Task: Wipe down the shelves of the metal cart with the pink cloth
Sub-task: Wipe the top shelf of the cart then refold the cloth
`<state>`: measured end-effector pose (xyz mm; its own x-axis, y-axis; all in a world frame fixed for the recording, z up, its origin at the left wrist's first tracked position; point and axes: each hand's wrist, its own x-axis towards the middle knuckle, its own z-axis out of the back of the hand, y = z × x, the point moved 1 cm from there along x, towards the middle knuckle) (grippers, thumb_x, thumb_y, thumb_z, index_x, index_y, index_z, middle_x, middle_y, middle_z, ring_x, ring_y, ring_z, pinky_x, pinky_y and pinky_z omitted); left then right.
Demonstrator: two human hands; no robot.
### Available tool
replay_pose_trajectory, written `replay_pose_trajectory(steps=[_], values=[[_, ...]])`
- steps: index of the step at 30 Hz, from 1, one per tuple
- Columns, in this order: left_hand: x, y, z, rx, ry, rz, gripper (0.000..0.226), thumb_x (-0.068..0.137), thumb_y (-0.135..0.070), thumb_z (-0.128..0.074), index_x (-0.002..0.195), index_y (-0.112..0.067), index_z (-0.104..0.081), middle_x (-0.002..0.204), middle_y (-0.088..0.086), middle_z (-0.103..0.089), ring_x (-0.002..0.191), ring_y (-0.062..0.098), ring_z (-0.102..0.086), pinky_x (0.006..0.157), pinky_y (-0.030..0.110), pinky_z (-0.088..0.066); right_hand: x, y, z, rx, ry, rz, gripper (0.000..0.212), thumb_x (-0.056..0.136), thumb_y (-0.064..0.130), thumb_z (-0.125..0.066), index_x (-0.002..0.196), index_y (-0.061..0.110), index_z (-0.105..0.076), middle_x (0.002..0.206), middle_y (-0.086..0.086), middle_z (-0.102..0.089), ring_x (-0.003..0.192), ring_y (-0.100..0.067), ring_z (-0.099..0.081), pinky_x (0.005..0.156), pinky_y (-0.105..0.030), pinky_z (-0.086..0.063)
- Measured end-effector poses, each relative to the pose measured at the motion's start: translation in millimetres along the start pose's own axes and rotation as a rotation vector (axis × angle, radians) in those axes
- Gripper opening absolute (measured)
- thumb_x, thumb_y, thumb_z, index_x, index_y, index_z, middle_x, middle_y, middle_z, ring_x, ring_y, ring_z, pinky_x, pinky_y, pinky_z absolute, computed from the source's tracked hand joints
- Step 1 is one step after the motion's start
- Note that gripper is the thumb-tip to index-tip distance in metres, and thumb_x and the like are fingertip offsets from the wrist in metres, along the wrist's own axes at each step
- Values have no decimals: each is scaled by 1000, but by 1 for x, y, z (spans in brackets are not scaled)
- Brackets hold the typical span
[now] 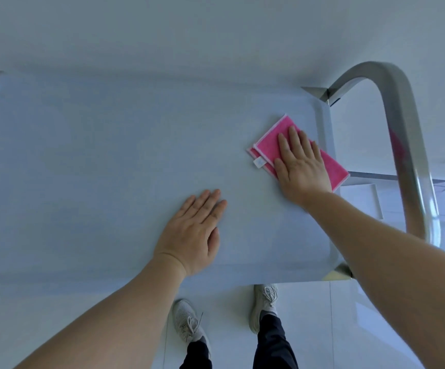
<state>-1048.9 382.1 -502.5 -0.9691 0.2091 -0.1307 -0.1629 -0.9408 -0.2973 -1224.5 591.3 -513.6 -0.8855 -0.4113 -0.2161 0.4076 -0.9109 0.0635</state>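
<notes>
The metal cart's top shelf (109,161) fills most of the view, pale and smooth with a raised rim. A folded pink cloth (269,141) with a small white tag lies near the shelf's right edge. My right hand (302,163) lies flat on the cloth with straight fingers, pressing it onto the shelf and covering its middle. My left hand (192,230) rests flat on the bare shelf near the front edge, fingers straight and together, holding nothing.
The cart's curved metal handle (402,145) rises at the right end. Part of a lower shelf (373,193) shows beneath it. My two feet in grey sneakers (265,302) stand on the white tiled floor at the cart's front edge.
</notes>
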Motion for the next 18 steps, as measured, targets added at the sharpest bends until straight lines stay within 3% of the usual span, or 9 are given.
replay_pose_trajectory(steps=[6,12,15,18], values=[[0,-1,3,-20,7,1,54,85,-24,-35,135,-6,-45,145,13,-38,136,29,-34,113,44,-25,-77,23,-19,-14,40,30,58,96,48,-11,149,24,-5,158,-4,-6,145,-22,-1,116,-40,2],[-1,-2,5,-43,3,2,55,84,-25,-33,134,-4,-47,144,14,-40,134,30,-36,112,46,-27,-134,43,-25,-27,121,104,60,96,48,-13,149,21,-5,155,-2,6,143,-20,8,117,-41,4],[1,-1,4,-49,3,0,55,84,-25,-33,133,-4,-48,143,14,-41,134,31,-37,112,46,-27,-147,48,-25,-59,167,232,59,97,48,-11,149,21,-2,157,-3,3,144,-22,8,115,-41,5],[2,-1,8,-55,16,5,56,84,-25,-32,133,-4,-47,145,15,-39,135,31,-35,112,45,-25,-145,48,-20,-66,178,241,59,96,48,-10,148,24,1,157,-1,4,143,-19,14,116,-39,8]])
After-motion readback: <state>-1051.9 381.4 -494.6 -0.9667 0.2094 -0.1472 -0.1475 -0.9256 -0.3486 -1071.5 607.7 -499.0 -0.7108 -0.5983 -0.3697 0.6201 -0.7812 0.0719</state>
